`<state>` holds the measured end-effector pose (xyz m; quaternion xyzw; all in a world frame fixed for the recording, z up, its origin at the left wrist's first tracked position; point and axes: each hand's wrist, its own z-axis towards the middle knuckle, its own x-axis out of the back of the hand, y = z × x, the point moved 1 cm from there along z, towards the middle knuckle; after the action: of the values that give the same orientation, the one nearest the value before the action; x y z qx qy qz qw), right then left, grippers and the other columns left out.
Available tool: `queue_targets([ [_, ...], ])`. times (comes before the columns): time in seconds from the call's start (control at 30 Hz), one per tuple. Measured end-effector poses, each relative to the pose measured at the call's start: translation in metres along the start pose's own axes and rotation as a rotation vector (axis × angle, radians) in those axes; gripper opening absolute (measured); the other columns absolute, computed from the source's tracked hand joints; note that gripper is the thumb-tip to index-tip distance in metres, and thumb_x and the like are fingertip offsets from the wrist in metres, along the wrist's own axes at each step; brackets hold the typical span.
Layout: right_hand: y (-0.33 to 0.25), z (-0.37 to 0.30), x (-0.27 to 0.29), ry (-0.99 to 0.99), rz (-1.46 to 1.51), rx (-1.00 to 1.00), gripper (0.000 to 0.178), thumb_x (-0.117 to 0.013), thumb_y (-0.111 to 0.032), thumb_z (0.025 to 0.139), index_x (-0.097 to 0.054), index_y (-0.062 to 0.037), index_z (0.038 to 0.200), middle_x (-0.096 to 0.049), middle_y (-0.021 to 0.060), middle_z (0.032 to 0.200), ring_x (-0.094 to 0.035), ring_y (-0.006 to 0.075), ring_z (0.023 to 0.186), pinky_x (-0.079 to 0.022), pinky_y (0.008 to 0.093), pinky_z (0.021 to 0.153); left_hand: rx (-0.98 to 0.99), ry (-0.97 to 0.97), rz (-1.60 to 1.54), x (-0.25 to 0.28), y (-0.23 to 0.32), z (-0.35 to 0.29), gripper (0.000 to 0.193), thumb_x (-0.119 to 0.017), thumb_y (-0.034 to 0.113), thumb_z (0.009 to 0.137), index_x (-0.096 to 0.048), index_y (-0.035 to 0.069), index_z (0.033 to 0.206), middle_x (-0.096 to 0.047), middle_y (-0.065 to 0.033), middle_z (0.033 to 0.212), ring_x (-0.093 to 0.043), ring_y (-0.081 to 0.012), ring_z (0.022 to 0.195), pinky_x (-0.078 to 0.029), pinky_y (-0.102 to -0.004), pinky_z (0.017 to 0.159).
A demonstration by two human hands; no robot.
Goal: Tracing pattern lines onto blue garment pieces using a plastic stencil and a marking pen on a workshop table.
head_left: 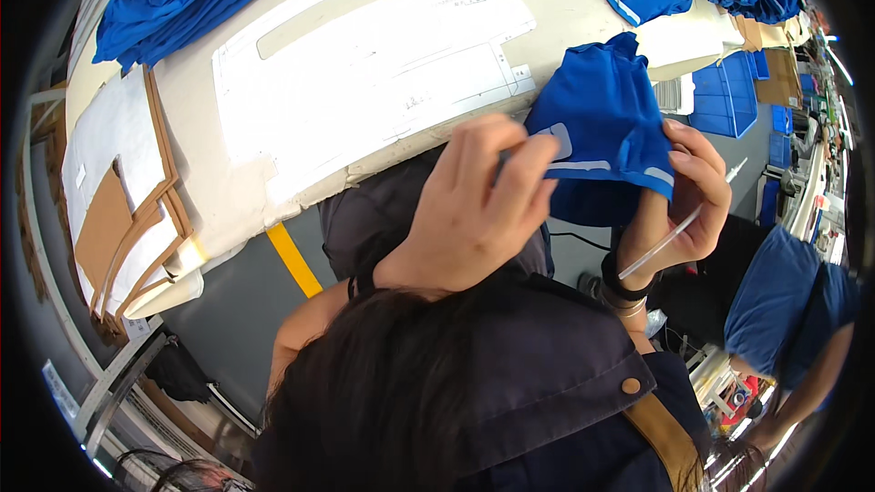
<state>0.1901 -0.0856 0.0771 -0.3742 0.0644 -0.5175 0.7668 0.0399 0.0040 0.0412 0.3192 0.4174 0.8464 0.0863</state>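
Note:
A blue fabric piece (597,96) with white stripes and a pale patch (558,140) hangs between my hands, past the table's near edge. My right hand (697,196) grips its right side between thumb and fingers. A thin whitish stick, like a slim pen (670,239), also lies across that hand, its pointed end sticking out beyond the fingers. My left hand (483,200) is closed at the piece's left edge, fingers curled and fingertips beside the patch. Its thumb tip is partly hidden, and the fingers are slightly blurred.
White paper patterns (355,64) lie on the pale table (556,0). Blue fabric piles (200,0) rest at the far left and far right. Brown card templates (105,219) sit on the left. Blue crates (725,96) stand at right. Another person in blue (775,301) is at the lower right.

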Motion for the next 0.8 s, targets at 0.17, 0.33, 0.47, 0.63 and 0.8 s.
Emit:
queue_targets([
  [0.17, -0.011, 0.011, -0.016, -0.214, 0.005, 0.078, 0.020, -0.069, 0.007, 0.077, -0.058, -0.0001, 0.092, -0.067, 0.0215, 0.101, -0.064, 0.0288, 0.093, -0.052, 0.0363, 0.086, -0.326, 0.155, 0.022, 0.001, -0.007, 0.030, 0.055, -0.074, -0.008, 0.057, -0.058, 0.003, 0.109, -0.050, -0.0124, 0.104, -0.054, -0.0329, 0.099, -0.047, -0.0411, 0.084],
  [0.33, -0.003, 0.031, -0.017, -0.267, 0.010, 0.132, 0.017, -0.066, 0.010, 0.077, -0.060, 0.0002, 0.090, -0.069, 0.0213, 0.100, -0.065, 0.0339, 0.098, -0.051, 0.0403, 0.090, -0.460, 0.088, -0.134, 0.023, -0.020, 0.041, 0.033, -0.052, -0.017, 0.067, -0.049, -0.002, 0.097, -0.059, -0.0277, 0.113, -0.059, -0.0436, 0.113, -0.049, -0.0472, 0.095],
  [0.47, 0.000, 0.042, -0.021, -0.348, 0.201, -0.019, 0.013, -0.062, 0.011, 0.080, -0.064, 0.0044, 0.091, -0.070, 0.0219, 0.100, -0.068, 0.0337, 0.098, -0.052, 0.0367, 0.088, -0.391, 0.014, -0.180, 0.044, -0.025, 0.041, 0.023, -0.042, -0.013, 0.079, -0.044, -0.003, 0.099, -0.066, -0.0263, 0.096, -0.067, -0.0392, 0.095, -0.051, -0.0459, 0.091],
  [0.63, 0.004, 0.058, -0.040, -0.550, 0.336, -0.141, 0.017, -0.064, 0.008, 0.080, -0.069, 0.0046, 0.096, -0.072, 0.0157, 0.097, -0.070, 0.0233, 0.089, -0.054, 0.0279, 0.080, -0.225, 0.088, -0.133, 0.074, -0.019, 0.028, 0.018, -0.043, -0.010, 0.084, -0.046, -0.006, 0.101, -0.064, -0.0215, 0.088, -0.063, -0.0203, 0.076, -0.051, -0.0302, 0.074],
  [0.8, 0.005, 0.058, -0.073, -0.695, 0.443, -0.549, 0.014, -0.066, 0.001, 0.086, -0.069, 0.0017, 0.100, -0.071, 0.0078, 0.096, -0.068, 0.0129, 0.088, -0.054, 0.0222, 0.078, 0.195, 0.192, -0.137, 0.084, -0.028, 0.028, 0.010, -0.052, 0.001, 0.091, -0.058, -0.002, 0.099, -0.061, -0.0084, 0.080, -0.055, -0.0111, 0.065, -0.046, -0.0224, 0.064],
])
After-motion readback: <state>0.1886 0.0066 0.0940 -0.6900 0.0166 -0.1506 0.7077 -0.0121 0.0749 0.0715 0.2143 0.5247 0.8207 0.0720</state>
